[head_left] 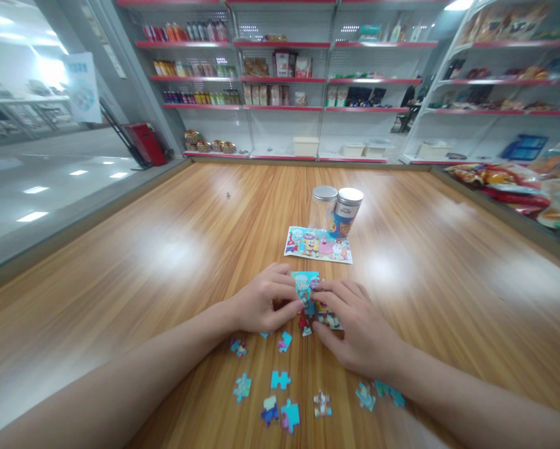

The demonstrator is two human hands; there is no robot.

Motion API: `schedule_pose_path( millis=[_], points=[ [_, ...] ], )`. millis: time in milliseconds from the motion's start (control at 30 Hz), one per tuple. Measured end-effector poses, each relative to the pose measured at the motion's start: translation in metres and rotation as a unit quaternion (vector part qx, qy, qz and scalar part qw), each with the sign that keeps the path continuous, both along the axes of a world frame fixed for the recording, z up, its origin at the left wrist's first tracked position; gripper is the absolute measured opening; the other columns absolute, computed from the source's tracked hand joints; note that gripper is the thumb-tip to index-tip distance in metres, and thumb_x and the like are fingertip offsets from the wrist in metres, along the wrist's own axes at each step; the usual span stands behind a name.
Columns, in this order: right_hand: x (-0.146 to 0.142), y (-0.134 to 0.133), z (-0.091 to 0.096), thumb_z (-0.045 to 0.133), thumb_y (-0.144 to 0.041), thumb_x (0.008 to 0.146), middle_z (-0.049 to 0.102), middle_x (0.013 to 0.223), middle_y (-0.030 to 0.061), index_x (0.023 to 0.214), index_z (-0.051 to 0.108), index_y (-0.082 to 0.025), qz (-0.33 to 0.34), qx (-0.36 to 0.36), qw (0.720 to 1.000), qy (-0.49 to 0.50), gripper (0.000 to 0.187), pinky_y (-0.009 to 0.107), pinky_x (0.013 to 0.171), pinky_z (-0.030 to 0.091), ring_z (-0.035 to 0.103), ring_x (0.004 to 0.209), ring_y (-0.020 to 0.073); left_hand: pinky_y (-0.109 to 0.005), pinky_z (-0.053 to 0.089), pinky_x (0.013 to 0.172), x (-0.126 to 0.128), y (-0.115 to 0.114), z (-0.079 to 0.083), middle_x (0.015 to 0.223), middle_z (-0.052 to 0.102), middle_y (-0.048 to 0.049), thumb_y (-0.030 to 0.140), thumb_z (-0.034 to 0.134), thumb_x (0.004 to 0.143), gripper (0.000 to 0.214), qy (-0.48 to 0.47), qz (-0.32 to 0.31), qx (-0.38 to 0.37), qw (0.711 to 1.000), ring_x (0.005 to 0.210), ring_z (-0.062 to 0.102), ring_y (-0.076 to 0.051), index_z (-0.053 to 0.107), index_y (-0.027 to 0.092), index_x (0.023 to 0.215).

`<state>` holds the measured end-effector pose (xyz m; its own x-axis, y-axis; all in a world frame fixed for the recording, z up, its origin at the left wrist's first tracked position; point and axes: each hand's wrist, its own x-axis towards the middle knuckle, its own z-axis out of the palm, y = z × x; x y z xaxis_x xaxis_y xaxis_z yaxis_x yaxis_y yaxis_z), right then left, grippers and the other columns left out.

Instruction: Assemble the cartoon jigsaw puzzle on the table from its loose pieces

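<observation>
A partly joined jigsaw puzzle (308,298) in blue, pink and white lies on the wooden table, close in front of me. My left hand (264,300) grips its left edge with the fingertips, and my right hand (355,330) presses over its right side, so both hands hide much of it. Several loose jigsaw pieces (280,380) are scattered just below my hands. Farther off stands a printed cartoon picture card (318,245). Behind it are a clear plastic jar (323,209) with a silver lid and a blue-labelled canister (346,212).
The wooden table (121,262) stretches wide on all sides. A small grey object (227,194) lies on its far part. Red-edged shelves (280,80) of packaged goods stand behind it, snack bags (499,187) lie at the right, and a glass wall (37,187) runs along the left.
</observation>
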<state>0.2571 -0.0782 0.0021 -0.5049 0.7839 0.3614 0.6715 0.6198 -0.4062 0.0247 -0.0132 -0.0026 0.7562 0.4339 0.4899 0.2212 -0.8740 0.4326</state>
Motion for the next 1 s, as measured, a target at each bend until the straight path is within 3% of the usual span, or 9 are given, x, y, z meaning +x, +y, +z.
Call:
schedule_pose_path(
  millis=[167, 300, 433, 700, 900, 1000],
  points=[
    [0.0002, -0.0001, -0.0004, 0.066, -0.021, 0.087, 0.064, 0.126, 0.0115, 0.116, 0.064, -0.021, 0.001, -0.001, 1.000, -0.002, 0.030, 0.053, 0.099, 0.043, 0.057, 0.113, 0.0315, -0.038, 0.046, 0.082, -0.0004, 0.0033, 0.0025, 0.086, 0.066, -0.0076, 0.017, 0.059, 0.091, 0.011, -0.024, 0.007, 0.005, 1.000, 0.084, 0.056, -0.020, 0.070, 0.016, 0.090],
    [0.0008, -0.0010, 0.0001, 0.065, -0.021, 0.087, 0.063, 0.126, 0.0118, 0.114, 0.066, -0.021, 0.009, 0.007, 1.000, 0.004, 0.027, 0.052, 0.099, 0.042, 0.056, 0.114, 0.0312, -0.044, 0.048, 0.097, -0.0025, 0.0065, -0.0006, 0.110, 0.068, -0.0105, 0.010, 0.058, 0.089, 0.021, -0.014, 0.013, -0.005, 1.000, 0.107, 0.059, -0.024, 0.071, 0.018, 0.103],
    [0.0007, -0.0025, 0.0026, 0.067, -0.024, 0.087, 0.061, 0.126, 0.0113, 0.108, 0.070, -0.023, 0.031, 0.021, 0.999, -0.001, 0.021, 0.052, 0.097, 0.042, 0.055, 0.114, 0.0314, -0.047, 0.045, 0.105, -0.0043, 0.0078, -0.0045, 0.120, 0.067, -0.0103, 0.012, 0.060, 0.088, 0.023, 0.011, 0.013, -0.004, 1.000, 0.121, 0.057, -0.027, 0.071, 0.020, 0.107],
    [-0.0004, -0.0041, 0.0038, 0.066, -0.025, 0.090, 0.062, 0.124, 0.0092, 0.094, 0.071, -0.024, 0.040, 0.021, 0.999, -0.005, 0.007, 0.049, 0.095, 0.041, 0.054, 0.113, 0.0292, -0.043, 0.047, 0.101, -0.0028, 0.0070, -0.0030, 0.117, 0.069, -0.0081, 0.013, 0.064, 0.087, 0.021, 0.034, 0.012, -0.009, 0.999, 0.112, 0.062, -0.024, 0.072, 0.020, 0.104],
    [-0.0004, -0.0029, 0.0025, 0.066, -0.023, 0.089, 0.061, 0.125, 0.0104, 0.107, 0.070, -0.024, 0.049, 0.016, 0.999, -0.007, 0.018, 0.049, 0.096, 0.042, 0.054, 0.115, 0.0298, -0.044, 0.046, 0.101, -0.0023, 0.0073, -0.0033, 0.117, 0.068, -0.0085, 0.014, 0.064, 0.086, 0.022, 0.037, 0.009, -0.016, 0.999, 0.112, 0.062, -0.024, 0.072, 0.020, 0.105],
    [-0.0003, -0.0029, 0.0030, 0.065, -0.023, 0.090, 0.061, 0.125, 0.0100, 0.104, 0.071, -0.024, 0.055, 0.012, 0.998, -0.009, 0.015, 0.049, 0.096, 0.042, 0.053, 0.115, 0.0295, -0.044, 0.046, 0.101, -0.0022, 0.0071, -0.0029, 0.117, 0.068, -0.0088, 0.014, 0.064, 0.087, 0.022, 0.037, 0.009, -0.017, 0.999, 0.112, 0.062, -0.025, 0.072, 0.020, 0.106]
  ],
)
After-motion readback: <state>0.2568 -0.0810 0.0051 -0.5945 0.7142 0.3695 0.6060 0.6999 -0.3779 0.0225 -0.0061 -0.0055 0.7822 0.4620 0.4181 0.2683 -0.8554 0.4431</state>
